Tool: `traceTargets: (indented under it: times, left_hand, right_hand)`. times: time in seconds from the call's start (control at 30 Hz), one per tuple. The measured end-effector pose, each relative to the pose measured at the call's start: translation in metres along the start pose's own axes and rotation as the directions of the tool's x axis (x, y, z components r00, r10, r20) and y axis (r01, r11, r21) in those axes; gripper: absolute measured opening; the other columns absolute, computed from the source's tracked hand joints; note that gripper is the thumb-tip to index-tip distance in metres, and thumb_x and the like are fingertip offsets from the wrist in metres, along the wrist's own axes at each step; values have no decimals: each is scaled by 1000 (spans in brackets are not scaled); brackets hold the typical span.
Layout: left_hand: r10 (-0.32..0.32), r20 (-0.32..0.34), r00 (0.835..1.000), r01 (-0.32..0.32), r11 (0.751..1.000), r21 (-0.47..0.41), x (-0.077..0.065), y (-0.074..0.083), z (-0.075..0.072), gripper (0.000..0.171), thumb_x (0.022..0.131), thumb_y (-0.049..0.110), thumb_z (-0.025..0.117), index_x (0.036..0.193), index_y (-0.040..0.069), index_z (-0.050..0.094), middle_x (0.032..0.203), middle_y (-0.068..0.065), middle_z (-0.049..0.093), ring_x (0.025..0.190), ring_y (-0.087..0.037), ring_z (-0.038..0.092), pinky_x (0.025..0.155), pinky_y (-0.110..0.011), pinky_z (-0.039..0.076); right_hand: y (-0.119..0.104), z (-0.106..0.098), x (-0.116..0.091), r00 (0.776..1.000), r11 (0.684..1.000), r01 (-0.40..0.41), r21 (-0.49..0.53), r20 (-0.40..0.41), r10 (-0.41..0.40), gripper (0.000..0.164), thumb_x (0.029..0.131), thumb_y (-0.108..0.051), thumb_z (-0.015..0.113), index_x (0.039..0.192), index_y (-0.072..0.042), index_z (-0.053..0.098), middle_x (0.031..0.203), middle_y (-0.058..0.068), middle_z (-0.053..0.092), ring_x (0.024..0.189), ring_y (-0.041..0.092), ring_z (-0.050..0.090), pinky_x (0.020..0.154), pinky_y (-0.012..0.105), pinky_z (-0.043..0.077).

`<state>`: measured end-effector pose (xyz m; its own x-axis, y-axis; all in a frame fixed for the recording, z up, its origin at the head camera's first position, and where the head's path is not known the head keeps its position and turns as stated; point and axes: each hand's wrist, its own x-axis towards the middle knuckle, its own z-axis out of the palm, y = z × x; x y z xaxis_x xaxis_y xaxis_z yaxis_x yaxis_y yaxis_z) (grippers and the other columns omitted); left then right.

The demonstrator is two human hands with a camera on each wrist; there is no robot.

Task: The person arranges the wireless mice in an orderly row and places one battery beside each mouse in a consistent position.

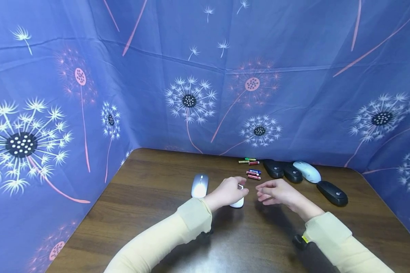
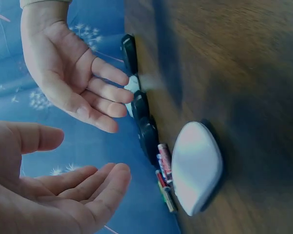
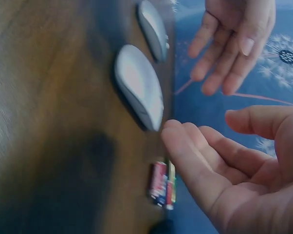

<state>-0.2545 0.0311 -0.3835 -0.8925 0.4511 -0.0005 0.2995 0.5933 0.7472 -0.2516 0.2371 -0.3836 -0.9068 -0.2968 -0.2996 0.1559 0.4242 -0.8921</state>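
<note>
My left hand hovers above a white computer mouse, covering part of it in the head view. Nothing is in its loosely bent fingers; the left wrist view shows the mouse lying on the table apart from them. To the right, my right hand is raised over the table with relaxed fingers and holds nothing. The two hands face each other with a gap between them. A silver-white mouse lies left of the white one, beyond my left wrist.
Beyond the hands lie several small batteries in two groups. Black mice and a pale blue-white mouse form a row at the back right, ending in a black mouse. A blue dandelion-print cloth hangs around the wooden table.
</note>
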Motion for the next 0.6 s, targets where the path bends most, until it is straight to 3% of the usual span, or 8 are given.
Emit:
traceTargets:
  times: [0.23,0.6]
  left_hand:
    - [55,8,998,-55,998,26,5,12,4,41,90,21,60,126,2,57,116,-10,66,108,-16,62,89,-21,48]
    - [52,1,999,-52,999,-15,24,28,17,34,92,22,56,122,7,62,114,-2,68,107,-9,61,86,-16,46]
  right_hand:
    - [-15,-30,-15,1000,998,-5,-70,9,5,40,98,-14,49,125,16,48,98,11,68,92,24,67,80,40,55]
    - [-13,-83,-31,999,998,46,-41,-11,-47,49,99,-18,46,131,19,39,101,7,68,87,14,68,83,38,55]
